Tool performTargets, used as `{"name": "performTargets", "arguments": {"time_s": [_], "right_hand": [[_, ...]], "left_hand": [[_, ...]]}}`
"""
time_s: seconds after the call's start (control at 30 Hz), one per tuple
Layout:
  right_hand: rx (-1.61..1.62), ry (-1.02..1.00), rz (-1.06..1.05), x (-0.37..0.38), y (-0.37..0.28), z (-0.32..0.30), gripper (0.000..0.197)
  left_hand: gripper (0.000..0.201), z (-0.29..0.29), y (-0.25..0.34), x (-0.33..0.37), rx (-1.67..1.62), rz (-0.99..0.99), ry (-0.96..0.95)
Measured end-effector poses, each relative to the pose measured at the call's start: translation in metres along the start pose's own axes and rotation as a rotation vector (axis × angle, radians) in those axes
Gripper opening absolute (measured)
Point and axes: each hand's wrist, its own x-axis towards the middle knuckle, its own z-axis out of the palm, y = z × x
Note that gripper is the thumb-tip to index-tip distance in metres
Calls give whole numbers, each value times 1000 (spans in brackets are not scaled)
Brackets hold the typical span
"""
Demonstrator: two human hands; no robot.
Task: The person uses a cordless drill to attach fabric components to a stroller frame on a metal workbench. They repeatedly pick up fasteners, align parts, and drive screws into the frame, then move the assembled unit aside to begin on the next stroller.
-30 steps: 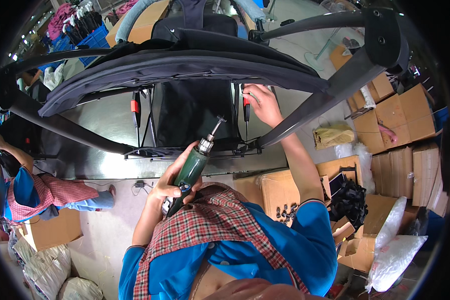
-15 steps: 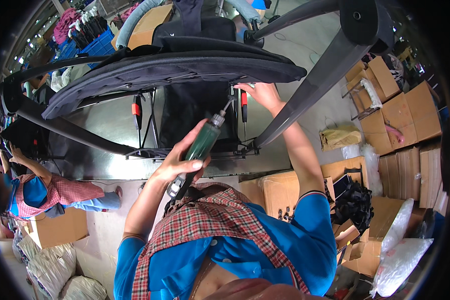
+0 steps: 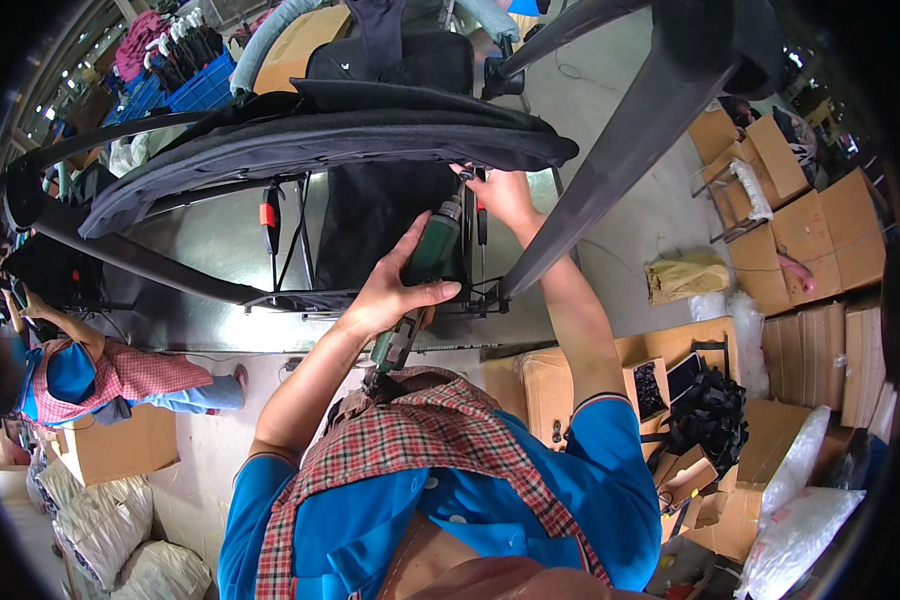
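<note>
One green power screwdriver (image 3: 428, 272) sits in the middle of the view, its tip up under the right end of the dark padded stroller frame (image 3: 320, 140), with the left hand (image 3: 392, 290) wrapped around its body, fingers curled tight. The right hand (image 3: 505, 195), just right of the tip, pinches a part of the frame between pressed fingertips. On the floor to the right lie many open brown cardboard boxes (image 3: 800, 215), one crumpled yellow bag (image 3: 685, 275) and clear plastic bags (image 3: 795, 535); far left stands one blue crate (image 3: 195, 92), and near left a second person (image 3: 80, 375) crouches.
</note>
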Motion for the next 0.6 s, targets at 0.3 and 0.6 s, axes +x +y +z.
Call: {"name": "performTargets", "arguments": {"time_s": [0.3,0.6], "right_hand": [[-68,34,-24,1,6,4,21],[-21,3,-41,-1,3,1,28]], "left_hand": [[107,1,-7,5,28,27,40],[104,4,-11,8,18,55,69]]}}
